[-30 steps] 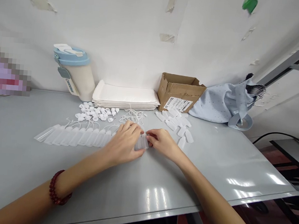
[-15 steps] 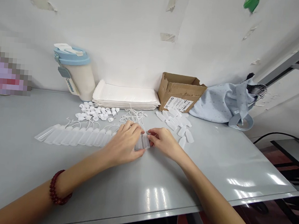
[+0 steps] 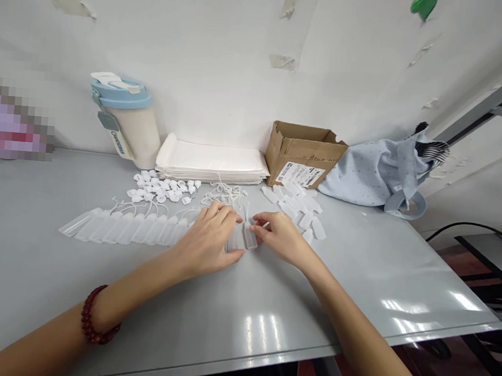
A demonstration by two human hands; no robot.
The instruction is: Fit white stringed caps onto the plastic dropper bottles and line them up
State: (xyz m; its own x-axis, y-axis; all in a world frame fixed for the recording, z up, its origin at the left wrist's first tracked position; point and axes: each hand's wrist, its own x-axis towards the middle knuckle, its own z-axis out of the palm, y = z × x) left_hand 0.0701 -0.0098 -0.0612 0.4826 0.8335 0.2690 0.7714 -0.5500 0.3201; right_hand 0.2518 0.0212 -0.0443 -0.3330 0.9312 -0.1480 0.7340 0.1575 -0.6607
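A row of flat, translucent plastic bottles [image 3: 135,228] lies overlapping on the table, with thin white tubes [image 3: 158,205] sticking out of several necks. Over the right part of this row, my left hand [image 3: 212,237] is closed, fingers at the necks and thumb at the bases, covering some of the bottles. My right hand [image 3: 280,234] pinches the side of the rightmost bottle [image 3: 250,237] between thumb and fingers. That bottle sits slightly apart from the row, and a tube rises from its neck. Behind my hands are a heap of loose tubes [image 3: 224,194] and a pile of white caps [image 3: 161,189].
More loose bottles [image 3: 305,207] lie right of my right hand, before a cardboard box [image 3: 306,149]. Along the wall stand a blue-lidded tumbler [image 3: 132,126], a stack of white envelopes [image 3: 212,162] and a light blue cloth bag [image 3: 365,168]. The grey table [image 3: 179,321] ends in front.
My right hand has moved slightly right with the rightmost bottle, which has come a little away from its neighbours. My left hand has hardly moved.
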